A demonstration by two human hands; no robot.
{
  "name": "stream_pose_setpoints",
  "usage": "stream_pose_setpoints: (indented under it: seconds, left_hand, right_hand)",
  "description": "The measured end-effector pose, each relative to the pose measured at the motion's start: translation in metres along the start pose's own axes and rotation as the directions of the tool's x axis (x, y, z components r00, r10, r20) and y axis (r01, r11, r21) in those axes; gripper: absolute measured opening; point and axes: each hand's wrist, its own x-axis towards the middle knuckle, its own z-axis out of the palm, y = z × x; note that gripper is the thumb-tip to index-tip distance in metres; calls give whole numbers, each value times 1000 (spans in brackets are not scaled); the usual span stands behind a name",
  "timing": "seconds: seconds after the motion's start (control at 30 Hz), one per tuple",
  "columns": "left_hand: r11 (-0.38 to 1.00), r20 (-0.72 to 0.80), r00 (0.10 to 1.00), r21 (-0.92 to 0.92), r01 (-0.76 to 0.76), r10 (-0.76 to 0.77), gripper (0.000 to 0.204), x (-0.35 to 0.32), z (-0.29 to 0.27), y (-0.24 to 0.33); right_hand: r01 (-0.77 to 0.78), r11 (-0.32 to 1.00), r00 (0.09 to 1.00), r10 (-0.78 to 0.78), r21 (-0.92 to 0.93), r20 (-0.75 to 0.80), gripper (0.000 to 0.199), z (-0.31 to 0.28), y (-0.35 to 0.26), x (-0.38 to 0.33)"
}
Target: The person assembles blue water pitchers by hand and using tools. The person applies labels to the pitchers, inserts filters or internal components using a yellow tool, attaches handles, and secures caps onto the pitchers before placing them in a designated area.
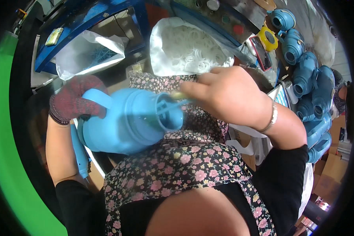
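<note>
A light-blue plastic jug [122, 122], shaped like a thermos shell, lies tilted on its side above my lap, its mouth toward the right. My left hand [76, 98], in a dark red and grey knitted glove, is closed round the jug's handle [97, 97]. At the mouth, my bare right hand [232, 94] has its fingers pinched together. A blurred yellowish thing [178, 95] shows at its fingertips, too smeared to name. Beside it, a thin light-blue strip [171, 106] crosses the jug's opening; whether my fingers touch it is unclear.
Ahead stands a white bag of white plastic rings [196, 57]; left of it, another bag [72, 59] contains thin blue pieces. A blue bench frame [88, 23] spans behind. Several blue jugs [305, 72] line the right side, near a phone [260, 53]. A blue tool [79, 153] hangs at left.
</note>
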Motion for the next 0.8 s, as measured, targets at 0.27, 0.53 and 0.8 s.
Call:
stream_pose_setpoints:
  seconds: [0.27,0.53,0.8]
  left_hand:
    - [704,-445,844,700,119,299,43,-32,68,4]
    - [630,-574,583,765,133,574,46,-53,89,-72]
    - [554,-515,563,824,118,647,44,-31,35,-49]
  right_hand:
    - [-656,611,740,405,443,537,28,22,17,-22]
    - [-789,97,612,223,607,759,38,46,18,-71]
    - [-194,976,980,198,99,-31,26,38,-3,38]
